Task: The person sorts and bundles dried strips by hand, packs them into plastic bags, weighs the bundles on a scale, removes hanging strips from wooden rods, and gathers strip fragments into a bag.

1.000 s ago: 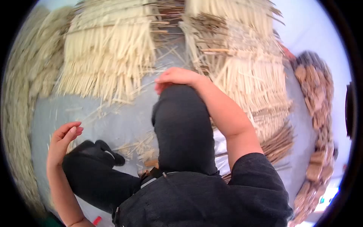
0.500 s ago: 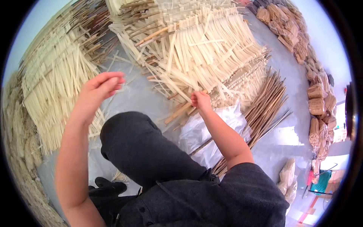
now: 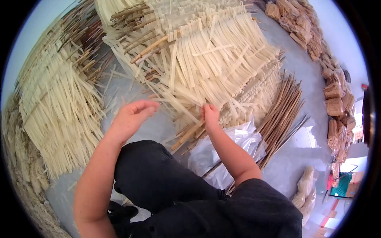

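Observation:
My left hand (image 3: 135, 118) is raised above the grey floor, left of the large pile. Its fingers are loosely bent, with the thumb a little apart, and nothing shows in them. My right hand (image 3: 210, 115) is closed at the lower edge of the pile, with its fingertips around the end of a pale flat strip. The pile (image 3: 222, 55) consists of many pale strips, like wide dried noodles, layered with thin sticks. Stick ends (image 3: 186, 137) jut out just below and left of my right hand.
A second heap of pale strips (image 3: 63, 115) lies on the left. To the right are a bundle of thin brown sticks (image 3: 279, 115) and a crumpled clear plastic sheet (image 3: 222, 152). Plastic-wrapped brown packages (image 3: 335, 97) line the right wall. My bent knee (image 3: 147, 158) is close below my left hand.
My left hand has moved right and down, closer to the large pile, and its fingers have straightened somewhat. My right hand has dropped slightly, still closed at the pile's edge.

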Available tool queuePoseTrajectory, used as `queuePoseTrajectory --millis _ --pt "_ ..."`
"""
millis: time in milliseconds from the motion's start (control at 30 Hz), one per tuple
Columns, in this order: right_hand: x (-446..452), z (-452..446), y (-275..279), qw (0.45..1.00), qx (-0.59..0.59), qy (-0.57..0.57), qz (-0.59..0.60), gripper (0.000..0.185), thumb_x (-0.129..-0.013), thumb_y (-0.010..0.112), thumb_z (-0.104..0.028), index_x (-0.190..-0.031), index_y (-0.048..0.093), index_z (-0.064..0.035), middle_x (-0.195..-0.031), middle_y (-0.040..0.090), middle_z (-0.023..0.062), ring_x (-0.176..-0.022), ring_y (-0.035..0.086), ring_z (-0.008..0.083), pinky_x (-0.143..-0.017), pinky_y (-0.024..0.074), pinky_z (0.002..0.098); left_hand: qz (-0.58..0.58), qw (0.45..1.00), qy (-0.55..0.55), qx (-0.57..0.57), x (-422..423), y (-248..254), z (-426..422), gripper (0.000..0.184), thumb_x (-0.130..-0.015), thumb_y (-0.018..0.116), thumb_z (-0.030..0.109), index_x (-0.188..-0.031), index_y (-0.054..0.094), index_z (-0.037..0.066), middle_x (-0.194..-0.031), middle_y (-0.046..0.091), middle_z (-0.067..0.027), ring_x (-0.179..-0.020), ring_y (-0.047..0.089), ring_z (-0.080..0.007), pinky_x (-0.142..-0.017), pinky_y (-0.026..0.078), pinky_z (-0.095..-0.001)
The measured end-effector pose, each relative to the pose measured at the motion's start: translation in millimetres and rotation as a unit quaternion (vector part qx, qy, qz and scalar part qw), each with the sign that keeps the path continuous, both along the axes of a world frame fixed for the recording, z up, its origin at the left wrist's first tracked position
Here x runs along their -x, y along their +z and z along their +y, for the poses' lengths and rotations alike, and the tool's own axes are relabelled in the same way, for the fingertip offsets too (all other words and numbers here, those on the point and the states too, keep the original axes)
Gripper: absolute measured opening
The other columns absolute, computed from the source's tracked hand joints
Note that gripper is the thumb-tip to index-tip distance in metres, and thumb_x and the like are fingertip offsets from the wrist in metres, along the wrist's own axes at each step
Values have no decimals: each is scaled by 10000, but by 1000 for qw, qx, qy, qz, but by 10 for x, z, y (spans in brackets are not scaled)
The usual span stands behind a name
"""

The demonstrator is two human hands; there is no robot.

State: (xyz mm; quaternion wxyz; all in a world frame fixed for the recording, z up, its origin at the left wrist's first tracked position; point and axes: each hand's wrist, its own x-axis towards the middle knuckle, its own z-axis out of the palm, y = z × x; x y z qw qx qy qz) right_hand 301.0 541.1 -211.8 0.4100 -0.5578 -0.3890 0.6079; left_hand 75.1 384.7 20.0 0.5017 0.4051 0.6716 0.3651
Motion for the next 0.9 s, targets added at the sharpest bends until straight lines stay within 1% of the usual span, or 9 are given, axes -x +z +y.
queuePoseTrajectory --millis 133,200,267,467,600,667,733,833,900 --pt "340 190 246 993 -45 48 94 203 -856 629 -202 -811 641 -5 -631 572 33 -529 513 98 -491 413 231 -23 999 46 -13 70 -176 160 270 -937 578 213 -1165 643 82 -1093 654 -11 -1026 574 -99 -899 437 -264" --pt "864 445 524 980 -38 150 128 268 -882 620 -222 -1048 636 -12 -852 648 45 -749 605 122 -677 499 257 -56 994 85 -30 100 -194 216 269 -938 577 212 -1170 637 90 -1099 653 -8 -1001 578 -98 -898 439 -267" --pt "1415 759 515 957 -4 219 192 471 -876 631 -252 -1266 519 -15 -1125 612 102 -1025 577 187 -905 463 326 -61 991 113 -25 173 -292 219 271 -940 574 218 -1172 635 93 -1101 652 -6 -992 579 -96 -895 440 -266" --pt "2626 1302 434 928 135 159 307 733 -817 696 -304 -1401 352 -24 -1430 336 178 -1309 336 302 -1100 269 430 -70 983 169 -1 538 -425 47 276 -941 572 234 -1172 632 96 -1100 653 -2 -985 583 -96 -892 441 -266" --pt "2683 1461 424 908 180 112 361 547 -831 695 -255 -1291 446 -92 -1231 503 121 -1188 466 268 -1001 375 427 -45 980 194 26 761 -508 40 261 -939 572 229 -1159 637 103 -1111 650 2 -996 579 -92 -895 439 -268" --pt "2557 1430 493 922 45 148 354 374 -846 681 -200 -1166 493 -148 -1052 552 58 -1023 540 202 -871 442 391 -22 980 198 -7 795 -517 146 267 -926 575 217 -1157 642 101 -1094 655 -5 -996 576 -99 -896 432 -273" --pt "2311 1188 731 921 31 159 356 328 -853 667 -171 -1134 499 -161 -1001 553 33 -956 547 176 -817 448 366 0 979 201 -39 797 -527 280 274 -913 578 204 -1156 647 99 -1076 661 -12 -996 572 -106 -897 425 -278" --pt "1908 607 855 909 7 230 347 265 -862 649 -120 -1075 492 -125 -968 562 35 -881 572 155 -807 493 330 145 961 161 -174 718 -627 618 281 -896 586 182 -1161 643 109 -1097 666 -51 -1011 595 -173 -905 439 -318" --pt "1865 69 645 880 -10 288 378 279 -866 648 -120 -1096 491 -96 -994 572 38 -927 576 160 -845 492 349 394 874 86 -271 630 -773 791 331 -866 606 232 -1169 634 100 -1070 666 -125 -999 616 -283 -896 461 -371"
